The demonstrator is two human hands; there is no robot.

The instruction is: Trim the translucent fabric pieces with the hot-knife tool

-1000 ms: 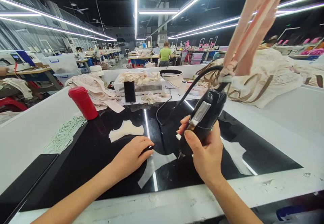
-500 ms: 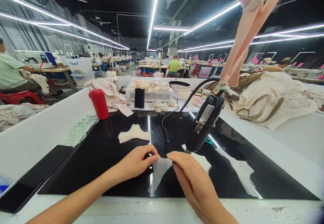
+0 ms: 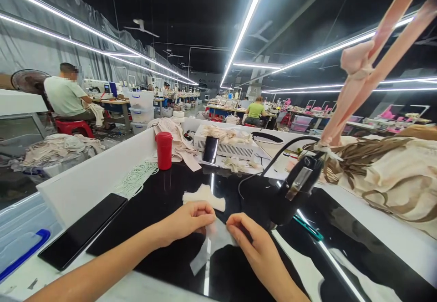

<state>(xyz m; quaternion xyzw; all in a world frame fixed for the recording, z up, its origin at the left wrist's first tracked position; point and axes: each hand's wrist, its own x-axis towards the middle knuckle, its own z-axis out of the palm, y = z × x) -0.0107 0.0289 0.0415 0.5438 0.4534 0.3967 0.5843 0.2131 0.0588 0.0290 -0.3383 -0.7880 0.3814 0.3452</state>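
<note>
A thin, see-through white piece of material (image 3: 218, 240) is held between my two hands, just above a glossy black board (image 3: 164, 268). My left hand (image 3: 196, 220) pinches its upper left part between thumb and fingers. At its right edge, my right hand (image 3: 247, 236) grips it with thumb and fingertips. Beyond my left hand lies a cream shaped fabric piece (image 3: 205, 196), apparently a small stack. More white cut pieces (image 3: 300, 261) lie right of my right hand, partly hidden by my forearm. A teal slim tool (image 3: 308, 227) rests near them.
A black corded device (image 3: 300, 186) hangs from knotted pink fabric strips (image 3: 355, 79) at right. A red cup (image 3: 164, 151), green cord (image 3: 136, 178) and phone (image 3: 210, 150) stand or lie toward the back. White side walls (image 3: 99, 170) edge the table. A long black slab (image 3: 83, 229) lies left.
The view has turned left and down. My hands have spread the see-through piece, so more of it shows; both hold it. The hanging black device appears farther right, and the teal tool shows more fully.
</note>
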